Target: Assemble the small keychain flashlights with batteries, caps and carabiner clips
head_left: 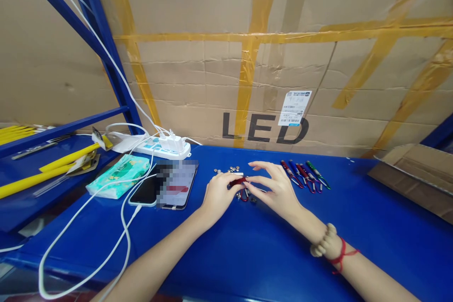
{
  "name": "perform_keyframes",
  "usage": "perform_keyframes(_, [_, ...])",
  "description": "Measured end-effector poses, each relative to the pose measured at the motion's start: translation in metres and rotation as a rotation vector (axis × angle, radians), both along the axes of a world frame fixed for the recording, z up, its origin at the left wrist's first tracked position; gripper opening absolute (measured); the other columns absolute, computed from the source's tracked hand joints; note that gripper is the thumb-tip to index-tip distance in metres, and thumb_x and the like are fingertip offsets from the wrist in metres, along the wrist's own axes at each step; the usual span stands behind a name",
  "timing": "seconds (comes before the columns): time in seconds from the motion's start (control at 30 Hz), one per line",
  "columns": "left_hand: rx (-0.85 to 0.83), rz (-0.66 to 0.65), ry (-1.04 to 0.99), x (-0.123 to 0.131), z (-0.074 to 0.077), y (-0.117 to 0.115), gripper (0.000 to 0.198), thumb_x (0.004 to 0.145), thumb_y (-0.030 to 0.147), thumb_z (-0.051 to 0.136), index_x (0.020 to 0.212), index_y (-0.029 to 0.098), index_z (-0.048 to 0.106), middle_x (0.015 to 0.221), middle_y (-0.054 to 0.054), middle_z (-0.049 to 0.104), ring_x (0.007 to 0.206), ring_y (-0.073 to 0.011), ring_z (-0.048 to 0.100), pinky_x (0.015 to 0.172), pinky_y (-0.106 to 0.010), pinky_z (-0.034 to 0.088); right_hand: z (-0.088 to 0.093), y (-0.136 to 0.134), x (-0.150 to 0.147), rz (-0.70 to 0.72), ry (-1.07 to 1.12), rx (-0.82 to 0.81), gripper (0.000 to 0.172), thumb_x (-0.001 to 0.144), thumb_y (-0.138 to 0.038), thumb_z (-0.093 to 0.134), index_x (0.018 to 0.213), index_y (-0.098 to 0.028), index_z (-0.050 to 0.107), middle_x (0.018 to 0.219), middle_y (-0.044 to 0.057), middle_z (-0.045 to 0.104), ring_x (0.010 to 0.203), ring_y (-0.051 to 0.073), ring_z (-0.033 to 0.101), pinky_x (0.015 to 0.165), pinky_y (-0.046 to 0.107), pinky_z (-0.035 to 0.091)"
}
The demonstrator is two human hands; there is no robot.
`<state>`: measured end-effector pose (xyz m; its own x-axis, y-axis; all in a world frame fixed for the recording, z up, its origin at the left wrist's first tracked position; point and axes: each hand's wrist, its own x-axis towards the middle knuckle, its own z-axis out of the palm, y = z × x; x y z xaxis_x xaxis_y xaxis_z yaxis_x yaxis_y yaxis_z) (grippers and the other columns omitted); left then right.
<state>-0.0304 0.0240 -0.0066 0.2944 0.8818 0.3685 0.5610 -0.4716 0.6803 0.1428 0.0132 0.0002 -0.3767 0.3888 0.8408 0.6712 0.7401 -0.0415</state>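
Note:
A small dark red tube-shaped keychain torch (237, 181) is held between both hands just above the blue table (247, 255). My left hand (217, 196) is curled around its left end. My right hand (272, 186) pinches its right end with thumb and forefinger, the other fingers spread. Several small silver button cells (230, 169) lie just behind the hands. A few small metal parts (247, 197) lie under the hands. Several coloured keychain torches (305, 174), red, blue and green, lie in a row to the right.
Two phones (166, 188) on white cables lie at the left, beside a green tissue pack (118, 174) and a white power strip (159, 146). A taped cardboard box marked LED (283, 66) stands behind. An open carton (417, 174) sits at the right; yellow strips (53, 165) lie on the left shelf.

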Motion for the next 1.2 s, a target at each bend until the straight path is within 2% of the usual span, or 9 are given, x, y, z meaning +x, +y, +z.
perform_keyframes(0.2, [0.019,0.001,0.052,-0.002,-0.002,0.002,0.019,0.079,0.018,0.061,0.093,0.025,0.071,0.103,0.001,0.071,0.093,-0.0196,0.063,0.091,-0.032,0.044,-0.003,0.002,0.001,0.062,-0.024,-0.099,0.005,0.082,-0.022,0.061,0.082,-0.020,0.066,0.105,0.008,0.063,0.089,0.019,0.060,0.074,0.035,0.045])
perform_keyframes(0.43, [-0.021,0.076,0.043,0.002,0.001,-0.003,0.018,0.081,0.023,0.057,0.094,0.025,0.069,0.099,0.000,0.071,0.091,-0.0205,0.063,0.080,-0.030,0.046,-0.004,0.003,0.001,0.057,0.068,-0.313,0.010,0.082,-0.030,0.060,0.088,-0.022,0.062,0.104,0.008,0.062,0.096,0.021,0.058,0.080,0.038,0.044])
perform_keyframes(0.53, [-0.044,0.155,-0.093,0.002,0.003,-0.002,0.016,0.083,0.028,0.053,0.090,0.022,0.066,0.090,-0.003,0.072,0.085,-0.0198,0.065,0.072,-0.027,0.047,-0.007,0.010,0.008,0.027,0.145,-0.454,0.020,0.088,-0.034,0.050,0.101,-0.023,0.059,0.105,0.008,0.061,0.100,0.022,0.056,0.085,0.040,0.044])
perform_keyframes(0.67, [-0.082,0.176,-0.354,0.000,0.010,-0.003,0.015,0.086,0.028,0.048,0.095,0.022,0.057,0.091,-0.003,0.070,0.087,-0.0180,0.065,0.066,-0.023,0.046,-0.024,0.030,0.028,-0.093,-0.054,-0.540,0.026,0.091,-0.035,0.042,0.104,-0.027,0.063,0.114,0.006,0.060,0.108,0.024,0.052,0.092,0.046,0.038])
perform_keyframes(0.77, [-0.069,0.160,-0.455,0.000,0.016,-0.006,0.015,0.086,0.028,0.046,0.096,0.021,0.054,0.088,-0.003,0.069,0.085,-0.0167,0.065,0.067,-0.023,0.046,-0.036,0.044,0.037,-0.134,-0.079,-0.590,0.030,0.092,-0.033,0.038,0.111,-0.027,0.060,0.115,0.006,0.060,0.107,0.023,0.053,0.090,0.045,0.040])
perform_keyframes(0.87, [-0.115,0.114,-0.520,0.002,0.018,-0.009,0.016,0.086,0.028,0.046,0.096,0.020,0.056,0.089,-0.004,0.068,0.085,-0.0156,0.064,0.066,-0.022,0.045,-0.039,0.051,0.033,-0.122,-0.121,-0.600,0.032,0.093,-0.030,0.035,0.115,-0.027,0.058,0.116,0.006,0.060,0.107,0.022,0.053,0.089,0.043,0.040])
perform_keyframes(0.97, [-0.260,0.090,-0.598,0.004,0.019,-0.008,0.020,0.087,0.025,0.045,0.102,0.017,0.056,0.089,-0.006,0.069,0.086,-0.0149,0.063,0.060,-0.018,0.043,-0.036,0.051,0.023,-0.106,-0.199,-0.564,0.034,0.094,-0.028,0.033,0.119,-0.027,0.056,0.119,0.007,0.058,0.109,0.022,0.051,0.090,0.042,0.039])
perform_keyframes(1.07, [-0.405,0.119,-0.661,0.005,0.020,-0.006,0.022,0.086,0.023,0.045,0.103,0.015,0.057,0.087,-0.007,0.069,0.081,-0.0137,0.062,0.054,-0.016,0.041,-0.033,0.050,0.015,-0.086,-0.278,-0.541,0.037,0.096,-0.027,0.028,0.124,-0.028,0.052,0.123,0.008,0.055,0.112,0.021,0.050,0.090,0.041,0.039])
perform_keyframes(1.2, [-0.458,0.138,-0.662,0.005,0.022,-0.006,0.023,0.085,0.021,0.045,0.103,0.015,0.058,0.086,-0.007,0.069,0.076,-0.0121,0.061,0.052,-0.016,0.041,-0.035,0.050,0.013,-0.142,-0.303,-0.549,0.039,0.095,-0.036,0.029,0.130,-0.030,0.047,0.130,0.008,0.050,0.116,0.023,0.046,0.092,0.045,0.039])
